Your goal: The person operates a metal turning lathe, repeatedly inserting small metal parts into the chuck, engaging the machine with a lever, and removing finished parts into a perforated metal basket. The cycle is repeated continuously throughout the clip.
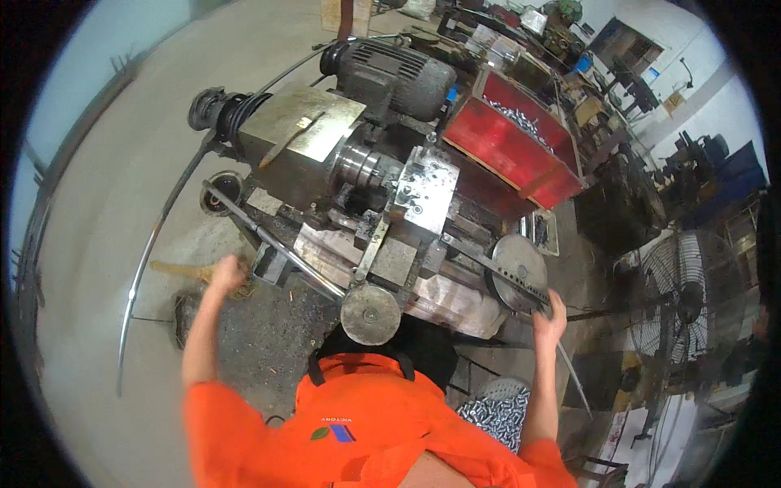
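Note:
My left hand (229, 275) is closed at the near left of a lathe-like machine. What it holds, if anything, does not show clearly. A yellowish wooden-looking handle (181, 269) shows right behind it, and I cannot tell whether they touch. To the right, my right hand (551, 319) wraps round the end of a flat metal lever (508, 275) with a row of holes. This lever runs over a round grey disc (521, 264) towards the machine's bright metal block (427, 191). A second round disc (370, 315) sits in front of my body, beside a long steel rod (277, 244).
A red bin (508, 150) of small metal parts stands behind the machine, near the motor (394, 77). More shiny parts fill a basket (496, 411) by my right forearm. A caged fan (675, 297) stands at right. A wooden-handled tool (289, 143) lies on the machine's housing.

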Available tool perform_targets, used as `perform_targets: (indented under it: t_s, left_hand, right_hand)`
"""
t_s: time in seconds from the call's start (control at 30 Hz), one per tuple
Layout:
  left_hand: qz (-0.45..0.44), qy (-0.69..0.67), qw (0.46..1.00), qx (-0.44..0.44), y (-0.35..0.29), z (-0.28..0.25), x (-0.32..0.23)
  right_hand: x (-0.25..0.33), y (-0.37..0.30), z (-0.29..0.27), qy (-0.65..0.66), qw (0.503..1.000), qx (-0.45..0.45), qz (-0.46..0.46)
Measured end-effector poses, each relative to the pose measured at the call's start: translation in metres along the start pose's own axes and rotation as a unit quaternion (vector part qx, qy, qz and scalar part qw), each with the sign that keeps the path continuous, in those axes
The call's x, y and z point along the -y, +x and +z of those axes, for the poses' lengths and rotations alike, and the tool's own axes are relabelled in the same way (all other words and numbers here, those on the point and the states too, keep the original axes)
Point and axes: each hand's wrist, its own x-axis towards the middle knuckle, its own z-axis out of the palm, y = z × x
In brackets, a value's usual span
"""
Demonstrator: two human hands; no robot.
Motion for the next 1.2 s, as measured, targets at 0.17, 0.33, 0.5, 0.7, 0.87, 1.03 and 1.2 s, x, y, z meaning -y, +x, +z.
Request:
perform_targets:
  t_s: [0.17, 0.33, 0.5, 0.7, 0.87, 1.03, 1.2]
  left_hand:
    - [-0.003, -0.044, 0.972, -0.231, -0.021, -0.148, -0.025]
    - [-0.032, 0.04, 0.935, -0.351, -0.067, -0.205, 0.009]
    - [-0.19, 0.13, 0.943, -0.242, -0.089, -0.18, 0.069]
    - [-0.298, 0.174, 0.918, -0.194, -0.04, -0.211, 0.115]
    - [-0.352, 0.101, 0.916, -0.161, -0.053, -0.211, 0.085]
    - [-0.299, 0.04, 0.932, -0.201, -0.098, -0.151, 0.007]
    - [-0.269, 0.061, 0.937, -0.212, -0.118, -0.138, -0.041]
  right_hand:
    - [0.189, 0.113, 0.057, 0.104, 0.958, 0.097, -0.248]
    - [0.298, 0.15, 0.147, 0.08, 0.922, 0.173, -0.337]
    - [0.322, 0.147, 0.195, 0.031, 0.936, 0.245, -0.253]
    - [0.322, 0.149, 0.196, 0.021, 0.913, 0.272, -0.305]
    - [0.325, 0.148, 0.199, 0.019, 0.91, 0.29, -0.294]
    - [0.314, 0.15, 0.202, 0.026, 0.916, 0.266, -0.299]
    - [0.318, 0.145, 0.192, -0.041, 0.932, 0.258, -0.252]
